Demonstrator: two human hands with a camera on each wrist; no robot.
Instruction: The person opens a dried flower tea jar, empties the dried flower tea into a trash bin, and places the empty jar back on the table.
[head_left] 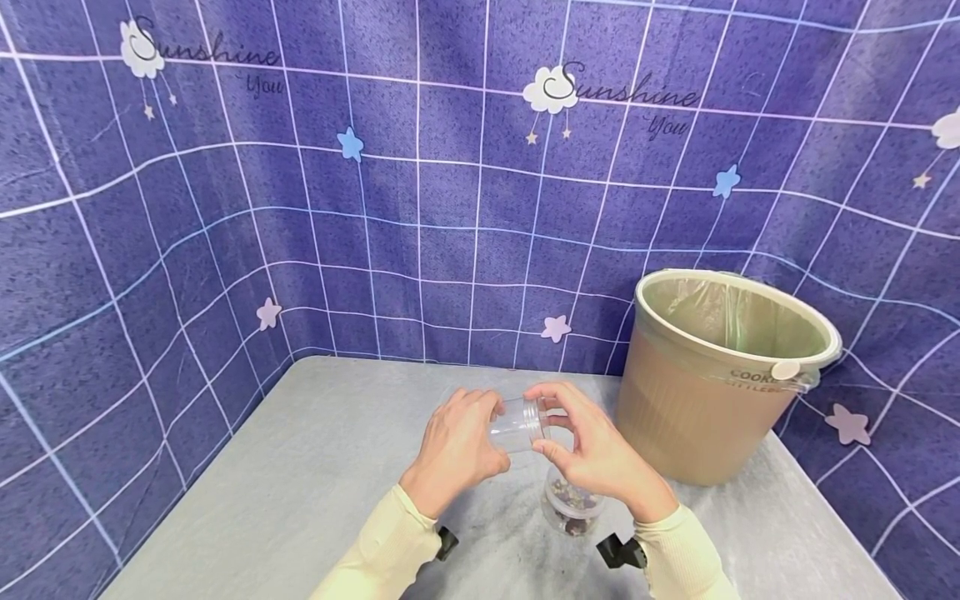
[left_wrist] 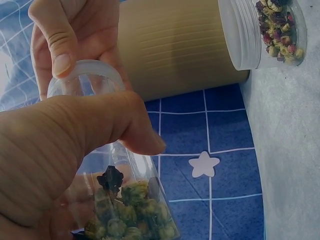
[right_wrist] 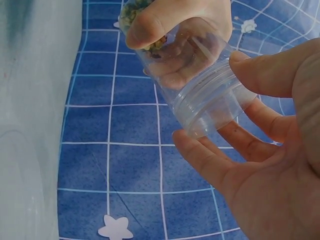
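My left hand (head_left: pixel 461 437) grips the body of a clear plastic jar (head_left: pixel 512 427), tipped on its side above the table. Dried flower buds (left_wrist: pixel 132 217) and one dark piece lie toward its bottom end. At the jar's other end, the thumb and fingertips of my right hand (head_left: pixel 592 442) hold the edge of the clear lid (right_wrist: pixel 220 114), with the palm apart from it. Below my right hand, a second clear jar (head_left: pixel 570 521) stands upright on the table, holding red and yellow dried flowers under a frosted lid (left_wrist: pixel 240 35).
A beige waste bin (head_left: pixel 690 417) with a plastic liner stands at the table's right rear. The grey tabletop (head_left: pixel 300 467) meets a blue gridded curtain (head_left: pixel 465 192) behind and along both sides. Dark wrist devices sit under both cream sleeves (head_left: pixel 390 533).
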